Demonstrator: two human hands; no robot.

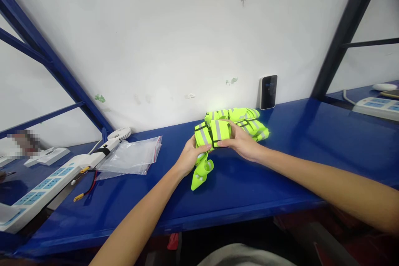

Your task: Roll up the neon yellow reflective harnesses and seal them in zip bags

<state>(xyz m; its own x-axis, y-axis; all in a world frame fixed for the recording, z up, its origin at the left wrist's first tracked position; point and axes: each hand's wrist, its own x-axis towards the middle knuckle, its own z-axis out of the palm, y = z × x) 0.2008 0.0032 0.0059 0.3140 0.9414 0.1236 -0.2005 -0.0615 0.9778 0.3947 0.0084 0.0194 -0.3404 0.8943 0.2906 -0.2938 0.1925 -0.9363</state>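
A rolled yellow-green reflective vest [220,130] with grey stripes and black edging is held between my two hands, just above the blue table. My left hand [189,154] grips its left end, thumb on the front. At the right end, my right hand [241,142] closes on the roll with the thumb in front and the fingers behind. A loose yellow-green flap [202,173] hangs below the roll near my left hand. Behind, other bundled yellow-green vests [254,128] lie against the wall side of the table.
On the blue table [296,145], clear plastic bags [131,157] lie left, beside a white power strip [46,187], a small fan [120,134] and a red-black cable [92,183]. A black-fronted device [268,92] leans on the wall. Another strip [378,107] is far right.
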